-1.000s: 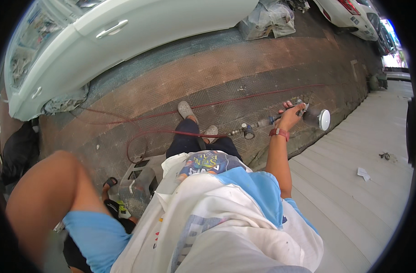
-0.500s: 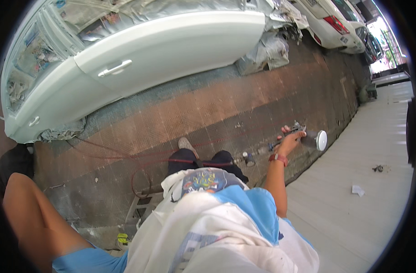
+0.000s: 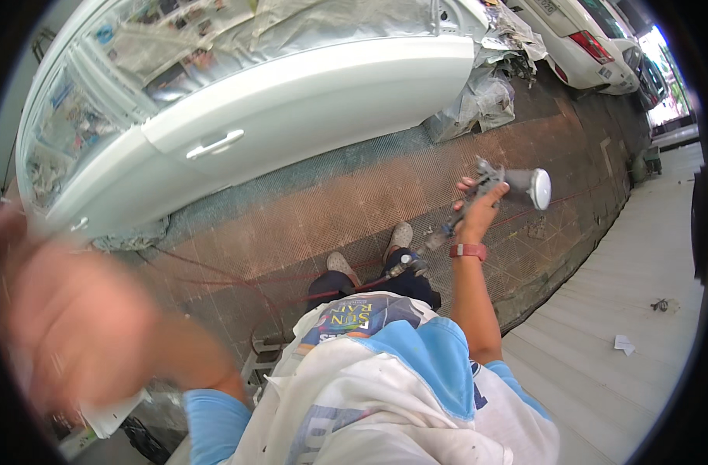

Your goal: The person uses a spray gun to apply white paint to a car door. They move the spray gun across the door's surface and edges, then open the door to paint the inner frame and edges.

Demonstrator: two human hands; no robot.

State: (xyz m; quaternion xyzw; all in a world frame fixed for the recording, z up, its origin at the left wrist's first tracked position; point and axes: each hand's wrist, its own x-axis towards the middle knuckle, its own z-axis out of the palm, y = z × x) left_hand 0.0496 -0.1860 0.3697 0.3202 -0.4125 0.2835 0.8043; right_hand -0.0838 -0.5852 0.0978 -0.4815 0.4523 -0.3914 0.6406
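My right hand [image 3: 479, 211], with a red band on its wrist, is closed around a spray gun [image 3: 518, 184]. The gun has a grey cup with a white lid and is tilted sideways. From its handle, metal fittings [image 3: 410, 264] lead to a thin red hose [image 3: 315, 297] across my legs. At the left, my left hand [image 3: 67, 302] is raised close to the camera and smeared by motion. Its fingers cannot be made out. Across from me stands a car's pale door panel [image 3: 307, 101] with a door handle [image 3: 214, 145]; neither hand touches it.
Newspaper and masking sheet [image 3: 238, 39] cover the car's windows, and a crumpled grey cover [image 3: 478, 105] wraps its lower end. Another white car [image 3: 575, 46] stands at the far right. The hose trails over the tiled floor [image 3: 292, 201]. Ribbed pale panelling [image 3: 571, 325] lies along my right.
My right hand has moved up and nearer the door with the spray gun. My left arm has swung up into view, blurred. Both feet show now, and the view has shifted slightly.
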